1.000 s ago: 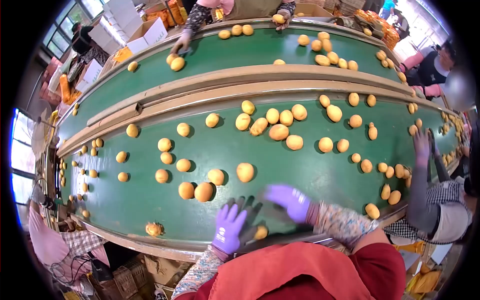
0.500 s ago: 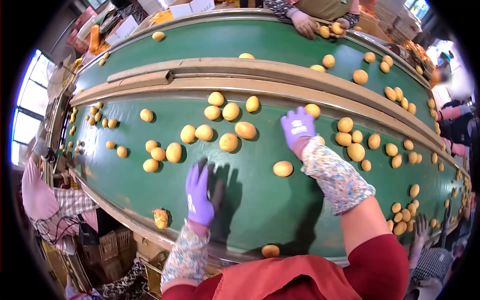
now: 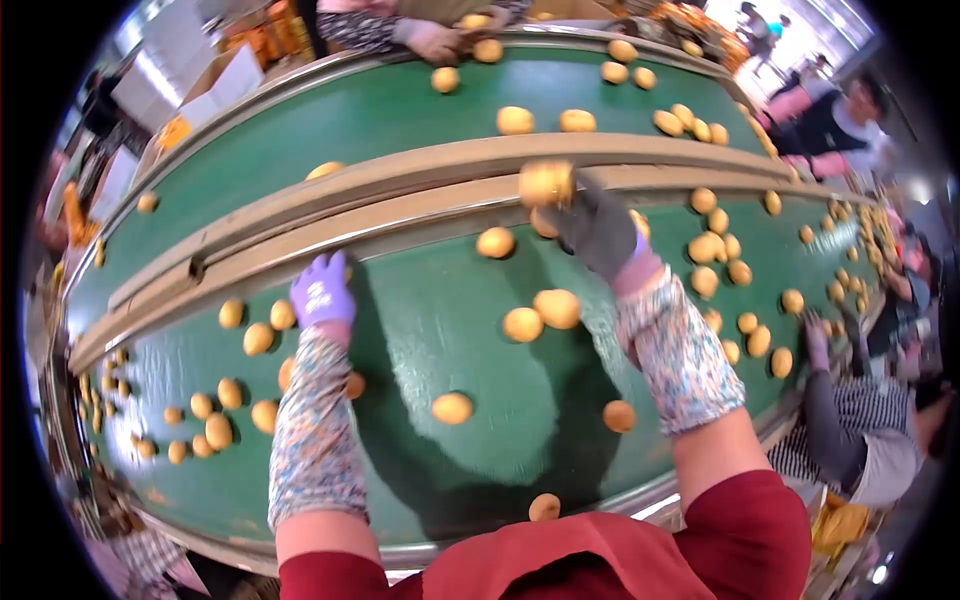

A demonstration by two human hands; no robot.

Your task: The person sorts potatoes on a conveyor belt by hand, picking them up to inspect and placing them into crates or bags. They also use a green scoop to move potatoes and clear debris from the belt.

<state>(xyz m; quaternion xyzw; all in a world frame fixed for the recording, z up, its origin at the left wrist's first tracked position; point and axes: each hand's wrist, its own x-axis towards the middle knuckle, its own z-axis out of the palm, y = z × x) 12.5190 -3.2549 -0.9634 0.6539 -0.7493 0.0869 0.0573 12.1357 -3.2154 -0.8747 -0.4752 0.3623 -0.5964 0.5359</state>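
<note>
My left hand point(image 3: 322, 290), in a purple glove, is back-up near the belt's divider. Its fingers curl over a potato point(image 3: 348, 270), of which only a sliver shows at the thumb side. Raised above the belt by the divider, my right hand point(image 3: 598, 228) turns its grey palm side up and grips a potato point(image 3: 547, 184), blurred by motion. Beneath that hand another potato point(image 3: 542, 222) is partly hidden. Between my arms, potatoes lie on the green belt point(image 3: 440, 350), among them a pair point(image 3: 540, 314) and a single potato point(image 3: 452, 408).
A wooden divider point(image 3: 400, 172) separates my belt from a second one point(image 3: 260, 150). Across it, a person's gloved hands point(image 3: 440, 42) are among potatoes. At right, a co-worker's hand point(image 3: 815, 325) reaches over the belt. Several potatoes point(image 3: 217, 430) cluster at left.
The view has turned rightward. My left hand has moved forward from open over the belt to a potato near the divider. My right hand has turned over and lifted a potato.
</note>
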